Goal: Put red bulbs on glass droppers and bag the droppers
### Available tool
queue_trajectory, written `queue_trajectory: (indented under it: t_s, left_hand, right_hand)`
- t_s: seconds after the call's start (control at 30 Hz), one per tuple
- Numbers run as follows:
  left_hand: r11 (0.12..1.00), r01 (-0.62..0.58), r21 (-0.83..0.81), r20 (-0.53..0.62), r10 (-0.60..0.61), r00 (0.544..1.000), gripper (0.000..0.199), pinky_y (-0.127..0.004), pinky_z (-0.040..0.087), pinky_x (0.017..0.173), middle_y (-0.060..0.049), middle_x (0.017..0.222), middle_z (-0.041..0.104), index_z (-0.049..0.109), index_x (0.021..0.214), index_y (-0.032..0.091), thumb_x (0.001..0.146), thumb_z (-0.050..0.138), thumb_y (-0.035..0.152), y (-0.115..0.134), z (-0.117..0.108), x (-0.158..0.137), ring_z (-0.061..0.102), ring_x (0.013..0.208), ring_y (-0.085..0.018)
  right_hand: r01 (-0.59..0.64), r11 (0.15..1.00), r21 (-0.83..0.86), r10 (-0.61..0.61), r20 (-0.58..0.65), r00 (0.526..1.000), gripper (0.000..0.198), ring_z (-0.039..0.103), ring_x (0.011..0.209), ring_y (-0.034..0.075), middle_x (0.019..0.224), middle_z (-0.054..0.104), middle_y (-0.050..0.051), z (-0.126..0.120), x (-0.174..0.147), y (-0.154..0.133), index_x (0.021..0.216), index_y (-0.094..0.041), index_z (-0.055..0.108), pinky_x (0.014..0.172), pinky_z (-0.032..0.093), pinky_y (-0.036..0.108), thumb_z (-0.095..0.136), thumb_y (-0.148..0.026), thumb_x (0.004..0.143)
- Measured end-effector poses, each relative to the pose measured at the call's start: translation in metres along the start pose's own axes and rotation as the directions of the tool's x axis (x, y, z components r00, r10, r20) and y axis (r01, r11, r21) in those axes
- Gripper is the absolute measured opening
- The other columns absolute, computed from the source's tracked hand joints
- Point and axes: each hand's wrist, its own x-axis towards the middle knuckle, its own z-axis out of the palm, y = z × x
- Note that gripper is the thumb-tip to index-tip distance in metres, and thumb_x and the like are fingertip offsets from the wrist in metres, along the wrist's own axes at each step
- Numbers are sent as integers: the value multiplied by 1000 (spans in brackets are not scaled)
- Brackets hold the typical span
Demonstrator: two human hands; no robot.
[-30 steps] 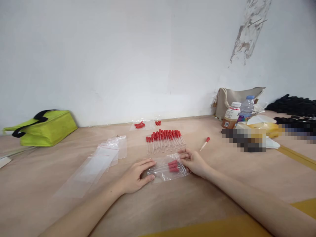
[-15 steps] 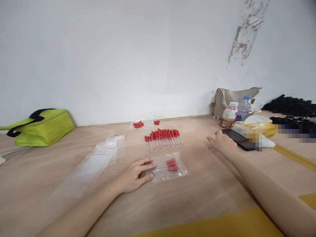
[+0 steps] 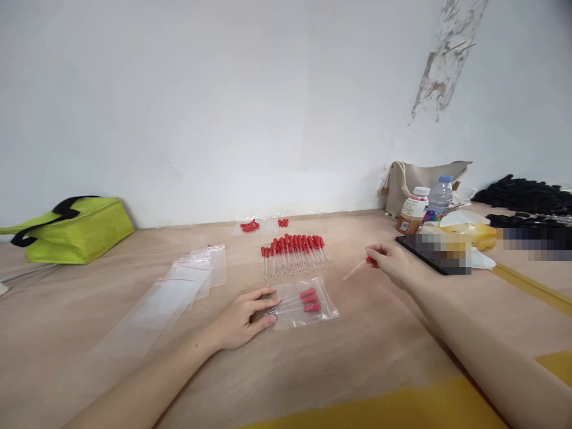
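Observation:
My left hand (image 3: 251, 317) lies with fingers apart on the left end of a clear zip bag (image 3: 290, 320), which holds three droppers (image 3: 311, 300) with red bulbs. Pinched by its red bulb in my right hand (image 3: 389, 260) is one dropper (image 3: 355, 270), its thin pale tube slanting down to the left. Beyond the bag, a row of red-bulbed droppers (image 3: 297, 250) lies side by side, tubes towards me. Flat overlapping clear zip bags (image 3: 165, 304) lie to the left of my left hand.
Loose red bulbs (image 3: 249, 226) lie on clear plastic near the wall. At the right are a phone (image 3: 424, 255), a drink bottle (image 3: 413, 210), a water bottle (image 3: 441, 193), a tissue pack (image 3: 476, 232) and a beige bag (image 3: 420, 173). A lime-green bag (image 3: 83, 232) stands far left.
My right hand has moved slightly left and turned away from the phone, and the dropper in its fingers now shows clearly. My left hand stays on the bag.

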Motion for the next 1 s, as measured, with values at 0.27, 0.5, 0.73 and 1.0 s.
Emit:
queue_trajectory:
  t_s: [0.27,0.5,0.73,1.0]
  left_hand:
    - [1000,3,20,-2,-3,1000,38,-38,32,100,-3,131,43,48,122,30,85,44,40,0,1,0,38,121,-21]
    - [999,8,45,10,-9,1000,39,-38,33,99,-3,132,42,48,122,29,86,43,41,0,1,1,37,121,-21]
    - [998,4,63,6,-5,1000,39,-38,33,99,-3,131,43,48,122,29,86,43,41,0,1,1,38,121,-21]
    - [998,9,64,-21,-8,1000,53,-38,31,101,-1,137,34,26,134,29,86,43,40,4,-1,1,35,123,-21]
  right_hand:
    - [51,965,255,-59,25,998,16,52,48,9,53,53,-3,31,-39,-16,65,-17,52,50,46,22,63,-29,64]
    - [-8,952,307,11,-9,1000,11,53,47,8,54,53,-3,38,-38,-17,66,-17,51,48,47,21,62,-20,66]
    - [-108,824,556,71,89,994,20,59,59,11,58,58,-2,59,-53,-10,68,-19,49,61,53,24,68,-21,62]
    - [-204,857,474,56,307,950,29,57,54,9,60,63,0,61,-66,-14,68,-14,55,54,49,19,75,-30,53]
